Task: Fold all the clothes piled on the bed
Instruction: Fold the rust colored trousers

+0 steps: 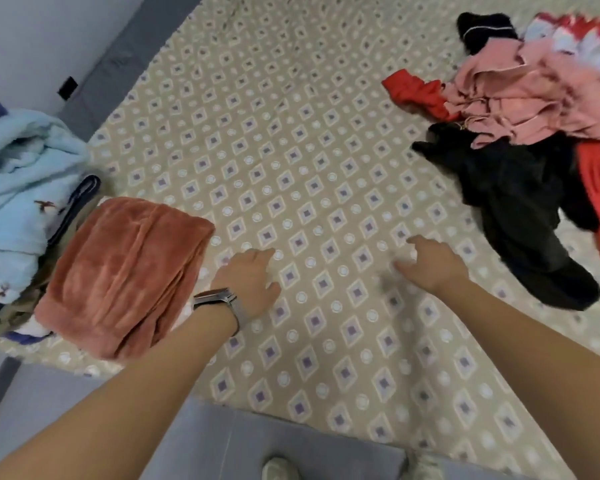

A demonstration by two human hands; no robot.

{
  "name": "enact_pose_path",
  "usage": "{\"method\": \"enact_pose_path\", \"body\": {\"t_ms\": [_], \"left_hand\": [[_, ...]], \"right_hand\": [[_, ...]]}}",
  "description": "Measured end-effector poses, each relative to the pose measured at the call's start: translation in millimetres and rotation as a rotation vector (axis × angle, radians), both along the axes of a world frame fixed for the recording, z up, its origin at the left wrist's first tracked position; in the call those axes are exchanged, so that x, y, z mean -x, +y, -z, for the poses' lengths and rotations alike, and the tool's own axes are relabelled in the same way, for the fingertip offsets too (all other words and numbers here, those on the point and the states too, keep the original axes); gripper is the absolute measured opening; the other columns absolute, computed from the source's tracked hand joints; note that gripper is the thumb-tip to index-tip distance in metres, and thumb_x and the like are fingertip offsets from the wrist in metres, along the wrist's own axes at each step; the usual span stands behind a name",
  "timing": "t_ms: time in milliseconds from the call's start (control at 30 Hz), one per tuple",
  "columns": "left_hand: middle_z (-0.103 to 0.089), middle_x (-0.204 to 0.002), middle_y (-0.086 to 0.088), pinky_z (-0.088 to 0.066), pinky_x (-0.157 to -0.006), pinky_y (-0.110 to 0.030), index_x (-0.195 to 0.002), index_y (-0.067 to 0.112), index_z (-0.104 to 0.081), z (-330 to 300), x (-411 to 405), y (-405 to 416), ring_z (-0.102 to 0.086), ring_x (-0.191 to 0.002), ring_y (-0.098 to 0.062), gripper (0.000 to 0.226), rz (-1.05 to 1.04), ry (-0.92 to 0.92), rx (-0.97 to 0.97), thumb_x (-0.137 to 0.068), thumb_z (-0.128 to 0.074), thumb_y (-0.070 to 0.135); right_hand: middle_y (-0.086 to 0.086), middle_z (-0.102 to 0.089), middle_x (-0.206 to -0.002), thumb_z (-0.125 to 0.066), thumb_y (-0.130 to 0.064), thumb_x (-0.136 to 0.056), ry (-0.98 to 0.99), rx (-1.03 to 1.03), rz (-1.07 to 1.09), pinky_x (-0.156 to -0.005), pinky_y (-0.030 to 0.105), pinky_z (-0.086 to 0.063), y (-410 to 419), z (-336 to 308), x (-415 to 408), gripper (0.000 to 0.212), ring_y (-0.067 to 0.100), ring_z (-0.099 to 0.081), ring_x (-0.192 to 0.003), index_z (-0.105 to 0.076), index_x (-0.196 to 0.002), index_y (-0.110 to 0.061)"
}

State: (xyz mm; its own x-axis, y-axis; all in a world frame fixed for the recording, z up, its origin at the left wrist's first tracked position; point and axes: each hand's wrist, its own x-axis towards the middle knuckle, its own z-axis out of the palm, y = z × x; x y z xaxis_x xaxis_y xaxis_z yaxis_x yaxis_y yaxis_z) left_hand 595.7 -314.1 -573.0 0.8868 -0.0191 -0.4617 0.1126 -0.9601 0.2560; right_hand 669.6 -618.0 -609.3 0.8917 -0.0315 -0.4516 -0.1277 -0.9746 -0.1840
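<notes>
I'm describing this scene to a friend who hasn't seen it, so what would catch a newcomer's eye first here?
First, the jumbled pile of unfolded clothes at the far right of the patterned bed cover: pink, red and black garments tangled together. Next, the neatly folded rust-orange fleece garment at the near left, beside a light blue fleece. Between them, the left hand and right hand reach over bare cover, holding nothing.

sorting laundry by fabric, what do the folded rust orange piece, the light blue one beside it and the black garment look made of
Folded rust orange piece: looks like plush fleece or velour, with a soft sheen and a brushed nap. Light blue one: seems a fluffy fleece too, matte and thick, with small printed figures. Black garment: looks thinner and smoother, perhaps a woven synthetic; it lies flat and limp, but the blur leaves this open.
</notes>
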Motion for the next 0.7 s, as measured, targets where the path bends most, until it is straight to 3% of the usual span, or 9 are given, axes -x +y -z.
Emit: {"method": "enact_pose_path", "body": {"t_ms": [167, 400, 533, 567, 633, 700], "left_hand": [[-0.028, -0.155, -0.004, -0.037, -0.108, -0.040, -0.154, 0.024, -0.013, 12, -37, -118, -0.030, -0.140, -0.026, 0.069, 0.056, 0.091, 0.044, -0.096, -0.048, 0.036], [-0.039, -0.147, -0.007, -0.048, -0.093, -0.034, -0.152, 0.021, -0.017, 36, -88, -298, -0.051, -0.122, -0.026, 0.074, -0.059, 0.173, 0.239, -0.093, -0.057, 0.037], [-0.055, -0.129, -0.003, -0.043, -0.093, -0.028, -0.150, 0.017, -0.024, 48, -116, -380, -0.054, -0.118, -0.022, 0.070, -0.184, 0.212, 0.336, -0.093, -0.058, 0.037], [-0.058, -0.124, 0.000, -0.042, -0.089, -0.025, -0.150, 0.017, -0.026, 50, -121, -396, -0.055, -0.115, -0.021, 0.067, -0.241, 0.222, 0.366, -0.093, -0.057, 0.037], [-0.054, -0.132, 0.001, -0.043, -0.082, -0.021, -0.148, 0.019, -0.030, 54, -128, -420, -0.055, -0.113, -0.020, 0.064, -0.354, 0.243, 0.440, -0.093, -0.056, 0.041], [-0.052, -0.136, 0.000, -0.048, -0.089, -0.026, -0.147, 0.019, -0.032, 59, -134, -434, -0.056, -0.114, -0.019, 0.069, -0.462, 0.241, 0.508, -0.089, -0.058, 0.049]], "right_hand": [[0.008, -0.053, -0.135, -0.061, -0.049, -0.088, -0.079, 0.001, 0.124, -0.094, 0.042, -0.044, -119, 11, -2, 0.068, 0.030, -0.047, -0.124, -0.036, -0.145, -0.021], [0.012, -0.058, -0.122, -0.076, -0.051, -0.074, -0.259, -0.102, 0.392, -0.090, 0.047, -0.049, -280, 34, -28, 0.080, 0.036, -0.051, -0.117, -0.044, -0.136, -0.012], [0.013, -0.045, -0.135, -0.076, -0.061, -0.068, -0.227, -0.131, 0.321, -0.099, 0.048, -0.040, -313, 54, -65, 0.088, 0.035, -0.039, -0.128, -0.041, -0.140, -0.024], [0.011, -0.039, -0.141, -0.074, -0.062, -0.070, -0.162, -0.123, 0.276, -0.102, 0.049, -0.038, -313, 58, -73, 0.085, 0.035, -0.034, -0.131, -0.040, -0.141, -0.029], [0.007, -0.034, -0.148, -0.062, -0.058, -0.085, -0.027, -0.088, 0.181, -0.106, 0.050, -0.034, -308, 66, -86, 0.065, 0.033, -0.029, -0.136, -0.044, -0.139, -0.028], [0.008, -0.047, -0.141, -0.049, -0.045, -0.098, 0.034, -0.181, 0.171, -0.106, 0.047, -0.035, -297, 72, -89, 0.048, 0.031, -0.038, -0.132, -0.048, -0.136, -0.016]]}}
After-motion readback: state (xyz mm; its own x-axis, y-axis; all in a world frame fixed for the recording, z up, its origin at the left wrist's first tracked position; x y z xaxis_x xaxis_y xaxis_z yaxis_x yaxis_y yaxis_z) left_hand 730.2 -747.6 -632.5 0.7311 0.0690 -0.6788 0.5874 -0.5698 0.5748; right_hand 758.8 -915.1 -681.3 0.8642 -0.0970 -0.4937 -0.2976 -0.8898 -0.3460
